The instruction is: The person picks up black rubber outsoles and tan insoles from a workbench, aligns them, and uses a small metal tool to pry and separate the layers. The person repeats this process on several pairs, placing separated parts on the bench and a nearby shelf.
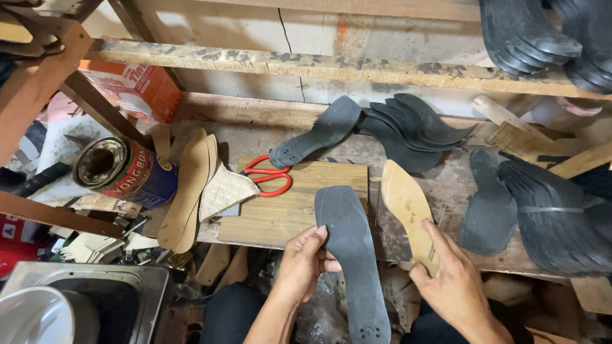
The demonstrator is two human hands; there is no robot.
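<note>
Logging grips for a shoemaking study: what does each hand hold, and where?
Left hand grips the black sole at its left edge, mid-length. Right hand touches the tan insole near its lower end.

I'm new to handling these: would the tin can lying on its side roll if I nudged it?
Probably: the tin can lies on its round side. Scraps and the tan insoles beside it may stop it soon. Its open mouth looks dark, so it may be light.
</note>
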